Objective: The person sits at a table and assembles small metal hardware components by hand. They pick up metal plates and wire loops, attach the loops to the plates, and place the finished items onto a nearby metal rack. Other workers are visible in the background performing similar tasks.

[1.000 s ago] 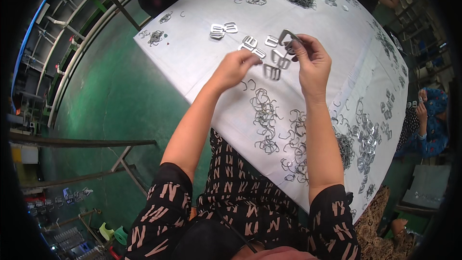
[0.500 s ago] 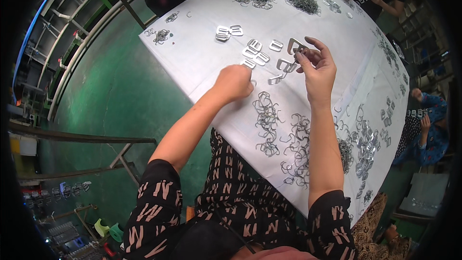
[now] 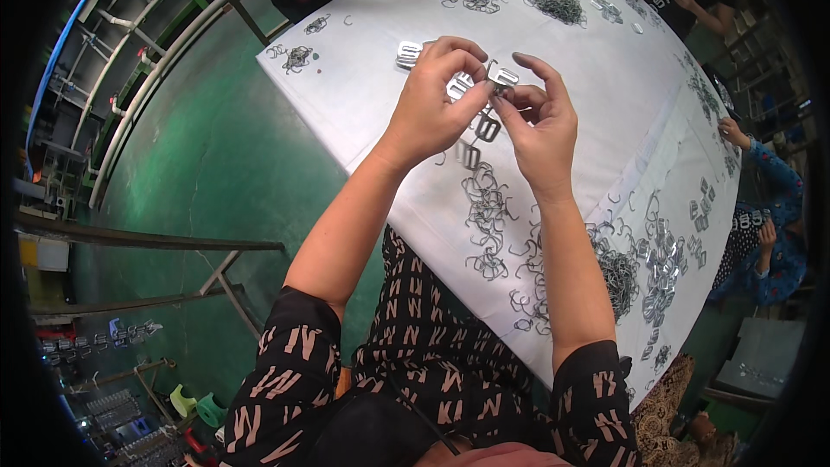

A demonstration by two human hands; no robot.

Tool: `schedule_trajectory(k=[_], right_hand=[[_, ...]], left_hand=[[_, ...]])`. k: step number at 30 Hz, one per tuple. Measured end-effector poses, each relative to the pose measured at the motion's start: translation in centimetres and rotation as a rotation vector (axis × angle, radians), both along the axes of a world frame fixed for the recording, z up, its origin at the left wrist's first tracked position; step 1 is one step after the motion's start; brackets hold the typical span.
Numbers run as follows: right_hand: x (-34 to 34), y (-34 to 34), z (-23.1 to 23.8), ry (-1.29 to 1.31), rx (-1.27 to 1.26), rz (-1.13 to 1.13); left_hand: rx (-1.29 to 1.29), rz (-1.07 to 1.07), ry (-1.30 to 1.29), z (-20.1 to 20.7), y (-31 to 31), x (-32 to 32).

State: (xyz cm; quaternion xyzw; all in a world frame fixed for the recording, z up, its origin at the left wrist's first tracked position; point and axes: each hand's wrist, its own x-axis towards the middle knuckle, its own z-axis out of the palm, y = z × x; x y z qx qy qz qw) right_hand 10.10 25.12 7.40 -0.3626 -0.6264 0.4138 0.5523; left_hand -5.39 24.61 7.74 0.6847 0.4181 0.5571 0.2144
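My left hand (image 3: 432, 104) and my right hand (image 3: 540, 125) meet above the table, fingertips almost touching. Thumb and finger of the right hand pinch a short string of silver slide buckles (image 3: 487, 128), which hangs below the fingertips. The lowest hanging buckle (image 3: 467, 154) is slightly blurred. My left hand is closed in a pinch at the top of this string, with a thin bent wire hook (image 3: 492, 66) showing at its fingertips. The exact joint is hidden by fingers. Loose buckles (image 3: 409, 54) lie behind the left hand, partly covered.
A white-covered table (image 3: 346, 95) holds piles of wire hooks (image 3: 488, 216) near me and more hooks (image 3: 553, 2) at the back. More buckles (image 3: 664, 272) lie at the right. Other people work around it, one in a blue sleeve (image 3: 774, 164). Metal bars (image 3: 156, 239) stand at left.
My left hand has risen from the table and moved up and right to meet the right hand. My right hand has shifted slightly left and down with the buckles.
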Motion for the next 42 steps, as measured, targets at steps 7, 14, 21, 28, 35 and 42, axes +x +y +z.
schedule_trajectory(k=[7,14,21,28,35,42], right_hand=[[0.6,3.7,-2.8,0.082,0.130,-0.025],[-0.6,8.8,-11.6,-0.902,-0.164,-0.365],[0.4,9.9,-10.3,-0.551,-0.445,-0.075],[1.2,4.2,-0.1,0.250,-0.377,0.110],[1.7,1.6,3.1,0.262,-0.232,0.110],[3.4,0.3,4.3,0.283,-0.075,-0.029]], left_hand=[[0.033,0.089,-0.197,-0.8,0.4,-0.6],[0.111,0.096,-0.261,1.1,0.0,-1.6],[0.021,0.069,-0.134,0.7,-1.0,-2.4],[-0.005,0.012,-0.016,1.0,-1.6,0.2],[-0.096,0.011,0.003,2.2,-2.2,2.5],[-0.106,-0.214,-0.111,2.1,0.0,1.4]])
